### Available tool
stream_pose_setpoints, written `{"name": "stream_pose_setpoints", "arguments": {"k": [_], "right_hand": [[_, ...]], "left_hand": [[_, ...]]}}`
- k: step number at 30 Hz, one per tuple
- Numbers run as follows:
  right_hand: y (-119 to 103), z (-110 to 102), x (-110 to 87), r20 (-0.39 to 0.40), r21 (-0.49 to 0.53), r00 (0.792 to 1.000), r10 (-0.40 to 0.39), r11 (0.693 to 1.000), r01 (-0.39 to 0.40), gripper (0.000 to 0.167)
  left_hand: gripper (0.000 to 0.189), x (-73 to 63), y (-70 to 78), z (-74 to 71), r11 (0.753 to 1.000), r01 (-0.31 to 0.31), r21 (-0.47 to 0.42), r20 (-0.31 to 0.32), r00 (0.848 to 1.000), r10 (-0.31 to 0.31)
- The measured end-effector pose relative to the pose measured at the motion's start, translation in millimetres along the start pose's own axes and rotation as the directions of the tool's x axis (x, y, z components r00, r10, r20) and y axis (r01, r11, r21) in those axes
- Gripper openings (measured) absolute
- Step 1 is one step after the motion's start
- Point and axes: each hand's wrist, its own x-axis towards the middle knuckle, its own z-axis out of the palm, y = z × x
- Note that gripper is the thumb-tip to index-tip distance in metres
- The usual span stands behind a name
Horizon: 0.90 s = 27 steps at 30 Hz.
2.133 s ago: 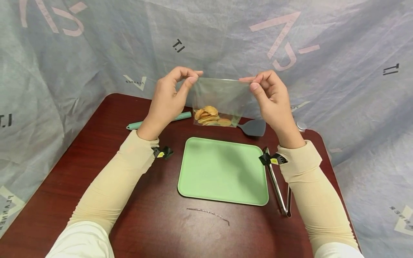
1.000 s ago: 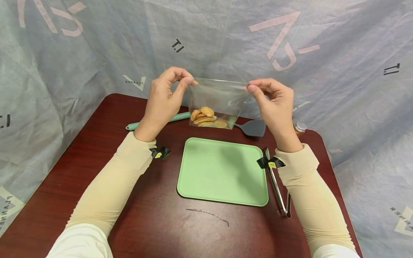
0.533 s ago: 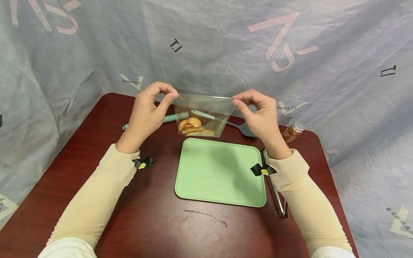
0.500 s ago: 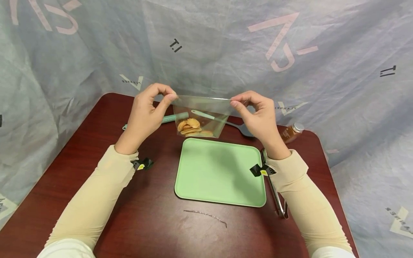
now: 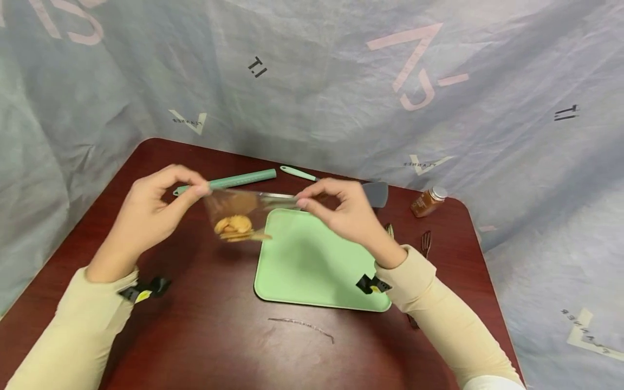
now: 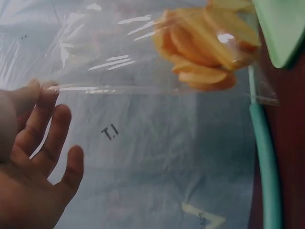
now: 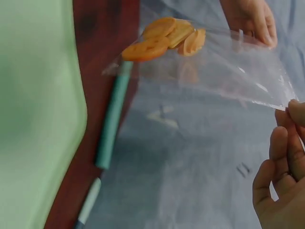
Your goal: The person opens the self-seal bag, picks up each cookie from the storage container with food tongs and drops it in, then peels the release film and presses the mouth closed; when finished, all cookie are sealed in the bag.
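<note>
A clear plastic bag point(image 5: 260, 203) with several thin, round, orange-yellow chips point(image 5: 237, 225) at its bottom hangs between the two hands. The left hand point(image 5: 156, 214) pinches its upper left corner between thumb and fingers. At the upper right corner, the right hand point(image 5: 343, 211) pinches the rim the same way. The bag is above the table, left of and partly over the green tray point(image 5: 312, 271). In the left wrist view, the chips point(image 6: 205, 47) lie bunched in the bag's far end; in the right wrist view the rim point(image 7: 269, 105) is stretched between both hands.
Behind the bag lie a teal rod point(image 5: 244, 179) and a spatula with a grey blade point(image 5: 376, 194). At the back right a brown jar point(image 5: 428, 202) with a silver lid stands near metal tongs point(image 5: 426, 244), partly hidden by the right arm. A thin twisted strip point(image 5: 302, 323) lies in front.
Both hands have moved left and down, toward the person, carrying the bag from behind the tray to its left side. The jar and spatula handle are now uncovered.
</note>
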Motion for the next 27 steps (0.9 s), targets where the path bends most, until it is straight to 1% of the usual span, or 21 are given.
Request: {"name": "stream_pose_setpoints", "arguments": {"k": [3, 5, 8, 9, 10, 11, 14, 15, 17, 18, 20, 21, 22, 23, 25, 27], "right_hand": [[0, 12, -9.9, 0.074, -0.003, 0.997, -0.020, 1.000, 0.021, 0.010], [3, 18, -16.8, 0.118, 0.013, 0.992, -0.039, 0.999, 0.038, 0.010], [7, 27, -24.9, 0.175, 0.050, 0.982, -0.068, 0.997, 0.060, 0.011], [7, 30, -26.9, 0.191, 0.064, 0.979, -0.078, 0.996, 0.067, 0.011], [7, 33, -29.0, 0.200, 0.078, 0.976, -0.089, 0.994, 0.075, 0.011], [6, 37, -31.3, 0.211, 0.087, 0.972, -0.100, 0.993, 0.083, 0.012], [1, 48, -40.3, 0.239, 0.101, 0.962, -0.131, 0.989, 0.110, 0.012], [0, 52, -43.9, 0.251, 0.106, 0.958, -0.137, 0.988, 0.114, 0.012], [-2, 59, -50.9, 0.277, 0.108, 0.950, -0.141, 0.987, 0.115, 0.011], [-3, 61, -53.6, 0.288, 0.107, 0.948, -0.138, 0.988, 0.111, 0.011], [0, 65, -57.1, 0.304, 0.097, 0.945, -0.120, 0.991, 0.095, 0.011], [3, 67, -57.4, 0.306, 0.087, 0.946, -0.108, 0.993, 0.086, 0.010], [8, 69, -57.2, 0.305, 0.076, 0.948, -0.089, 0.995, 0.069, 0.008], [14, 71, -56.3, 0.300, 0.061, 0.952, -0.063, 0.997, 0.046, 0.007], [30, 75, -53.4, 0.285, 0.037, 0.958, 0.005, 0.999, -0.016, 0.006], [47, 80, -49.7, 0.256, 0.011, 0.962, 0.093, 0.995, -0.099, 0.005]], "left_hand": [[0.027, -19.7, 3.9, -15.7, 1.000, 0.002, 0.018, 0.069, 0.998, -0.003], [0.033, -30.1, 7.9, -25.2, 1.000, -0.004, 0.016, 0.109, 0.994, 0.002], [0.039, -41.8, 14.9, -37.8, 1.000, -0.018, -0.007, 0.144, 0.989, 0.019], [0.038, -45.2, 16.6, -41.6, 0.999, -0.029, -0.018, 0.153, 0.988, 0.031], [0.037, -48.8, 18.1, -44.8, 0.999, -0.037, -0.031, 0.158, 0.987, 0.041], [0.031, -52.4, 18.9, -47.6, 0.998, -0.052, -0.048, 0.163, 0.985, 0.059], [0.007, -65.2, 20.4, -54.5, 0.991, -0.090, -0.099, 0.186, 0.977, 0.107], [0.006, -69.6, 20.7, -56.4, 0.988, -0.098, -0.116, 0.196, 0.973, 0.119], [0.007, -77.5, 22.4, -60.1, 0.989, -0.078, -0.124, 0.229, 0.968, 0.104], [0.010, -80.4, 23.4, -61.3, 0.994, -0.044, -0.102, 0.249, 0.966, 0.068], [0.024, -83.9, 22.5, -61.6, 0.999, 0.024, -0.037, 0.278, 0.960, -0.013], [0.030, -84.7, 21.1, -60.6, 0.997, 0.077, 0.010, 0.286, 0.955, -0.076], [0.034, -85.0, 18.3, -58.7, 0.990, 0.132, 0.060, 0.285, 0.948, -0.143], [0.033, -84.9, 14.3, -56.1, 0.976, 0.183, 0.114, 0.281, 0.937, -0.209], [0.023, -83.8, 1.9, -49.3, 0.951, 0.254, 0.175, 0.264, 0.919, -0.294], [0.014, -81.4, -12.5, -42.0, 0.926, 0.311, 0.215, 0.251, 0.899, -0.360]]}}
